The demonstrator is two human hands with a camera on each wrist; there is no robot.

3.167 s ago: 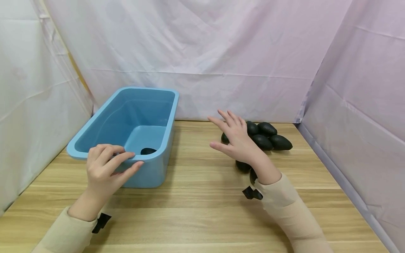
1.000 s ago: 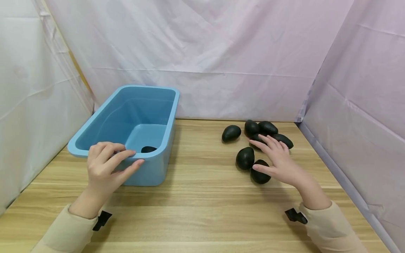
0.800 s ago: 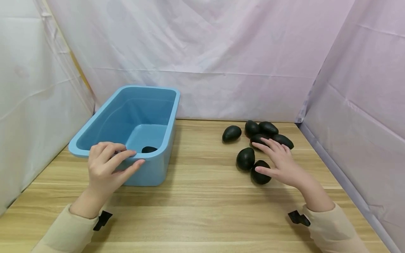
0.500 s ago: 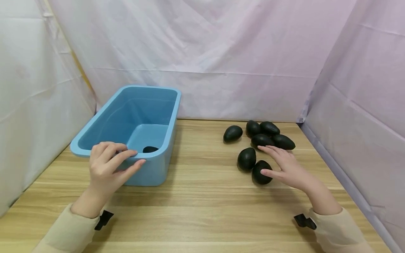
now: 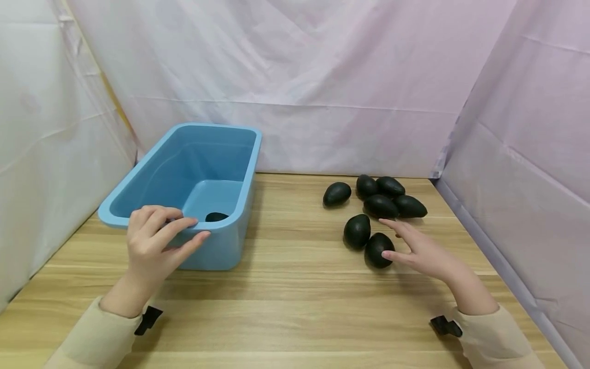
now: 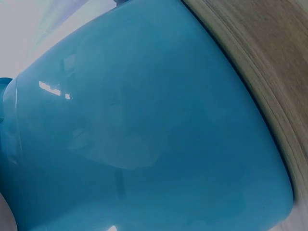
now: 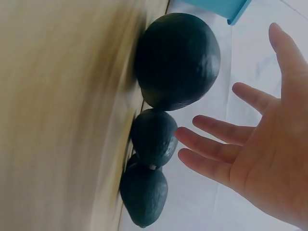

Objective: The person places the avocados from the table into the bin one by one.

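My left hand (image 5: 177, 233) grips the near rim of a blue plastic tub (image 5: 138, 184), fingers curled over the edge. One dark avocado (image 5: 215, 217) lies inside the tub. The left wrist view shows only the tub's outer wall (image 6: 144, 144). Several dark avocados (image 5: 380, 205) lie on the wooden table (image 5: 295, 307) at the right. My right hand (image 5: 405, 245) hovers open, fingers spread, just right of the nearest avocado (image 5: 378, 249). In the right wrist view my right hand (image 7: 260, 98) faces that avocado (image 7: 177, 60) with a gap between them.
Pale fabric sheets wall in the table at the back (image 5: 322, 102), left and right. Another avocado (image 5: 357, 230) lies just beyond the nearest one, and one (image 5: 337, 193) sits apart toward the middle. Bare wood lies between tub and avocados.
My right hand swung from mid-table to the avocado pile, then drew back toward me to beside the nearest avocado. The left hand kept its hold on the tub rim.
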